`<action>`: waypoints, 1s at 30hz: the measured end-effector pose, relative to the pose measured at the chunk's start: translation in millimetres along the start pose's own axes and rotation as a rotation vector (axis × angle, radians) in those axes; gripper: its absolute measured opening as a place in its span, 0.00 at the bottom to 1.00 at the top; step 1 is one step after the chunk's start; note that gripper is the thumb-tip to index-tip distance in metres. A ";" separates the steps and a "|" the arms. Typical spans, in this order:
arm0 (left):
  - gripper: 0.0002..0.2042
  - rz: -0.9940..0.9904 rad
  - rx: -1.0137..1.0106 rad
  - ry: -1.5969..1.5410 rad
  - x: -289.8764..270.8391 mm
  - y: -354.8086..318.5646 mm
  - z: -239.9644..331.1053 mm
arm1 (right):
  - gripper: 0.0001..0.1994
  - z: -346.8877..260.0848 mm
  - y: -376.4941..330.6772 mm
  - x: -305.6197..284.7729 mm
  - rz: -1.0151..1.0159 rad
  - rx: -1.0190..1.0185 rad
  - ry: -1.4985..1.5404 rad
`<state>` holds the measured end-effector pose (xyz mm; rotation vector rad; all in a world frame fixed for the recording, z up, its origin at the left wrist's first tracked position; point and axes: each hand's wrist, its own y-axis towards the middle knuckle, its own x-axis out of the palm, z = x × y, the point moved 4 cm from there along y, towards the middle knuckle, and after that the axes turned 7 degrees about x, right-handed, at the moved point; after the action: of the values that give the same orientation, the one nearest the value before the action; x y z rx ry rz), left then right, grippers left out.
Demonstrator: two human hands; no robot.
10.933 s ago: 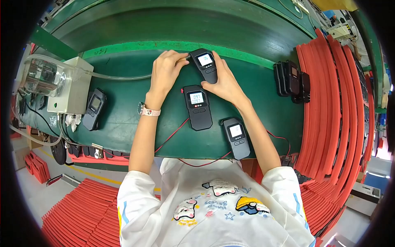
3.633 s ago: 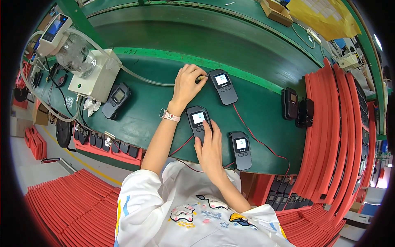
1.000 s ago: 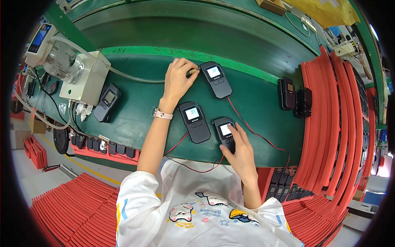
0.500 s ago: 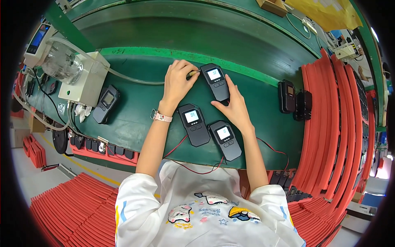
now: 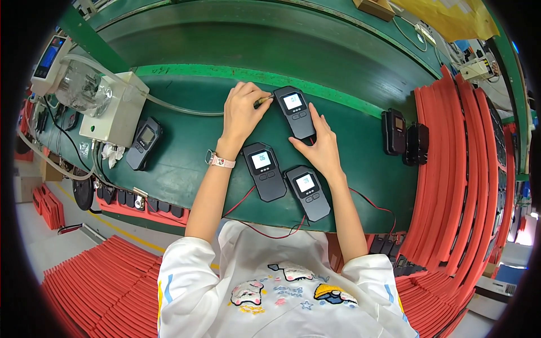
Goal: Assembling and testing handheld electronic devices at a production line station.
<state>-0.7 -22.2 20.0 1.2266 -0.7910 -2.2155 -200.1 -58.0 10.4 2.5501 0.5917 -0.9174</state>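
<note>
Green workbench point(image 5: 186, 163), red trays point(image 5: 462, 186) stacked right, pale floor point(image 5: 51, 253).

The handheld meters point(image 5: 295, 111) look like matt black plastic with glossy screens. The bench mat point(image 5: 186, 152) is smooth green rubber. The stacked trays point(image 5: 456, 186) appear matt red foam.
</note>
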 end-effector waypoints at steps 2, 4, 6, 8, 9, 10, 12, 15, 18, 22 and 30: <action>0.06 -0.001 0.000 -0.008 0.5 0.1 -0.9 | 0.44 0.3 0.1 -0.3 0.005 -0.001 -0.008; 0.07 0.000 0.000 -0.024 0.8 0.1 -1.7 | 0.44 0.5 0.1 -0.2 0.019 -0.009 -0.021; 0.06 0.001 -0.012 -0.031 1.3 -0.9 -1.5 | 0.43 0.6 -0.3 -0.5 0.048 -0.026 -0.049; 0.06 0.005 -0.033 -0.044 1.8 -0.8 -1.5 | 0.43 0.9 0.3 -0.7 0.042 -0.019 -0.014; 0.06 0.004 -0.032 -0.044 2.0 -0.8 -1.2 | 0.43 1.2 0.5 -0.9 0.035 -0.013 0.020; 0.06 0.006 -0.040 -0.053 2.1 -0.8 -1.2 | 0.43 1.6 0.7 -0.9 0.028 -0.006 0.054; 0.06 0.012 -0.056 -0.069 2.2 -0.9 -1.3 | 0.44 2.5 0.8 -0.8 0.035 -0.014 0.051; 0.06 0.017 -0.054 -0.067 2.2 -0.6 -0.2 | 0.44 2.5 0.8 -0.5 0.047 -0.030 0.045; 0.06 0.016 -0.053 -0.054 1.0 -0.4 0.7 | 0.44 1.5 0.8 -1.1 0.029 -0.003 0.064; 0.06 0.000 -0.058 -0.025 -0.5 0.0 1.7 | 0.44 0.8 -0.1 -1.1 0.048 -0.020 0.045; 0.05 -0.055 -0.071 -0.032 -4.0 3.1 -0.9 | 0.41 -0.3 -11.1 -30.4 0.110 0.352 0.098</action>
<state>2.4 -22.1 24.1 1.1943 -0.6926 -2.2923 -226.8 -56.3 28.7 2.9203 0.3353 -0.9322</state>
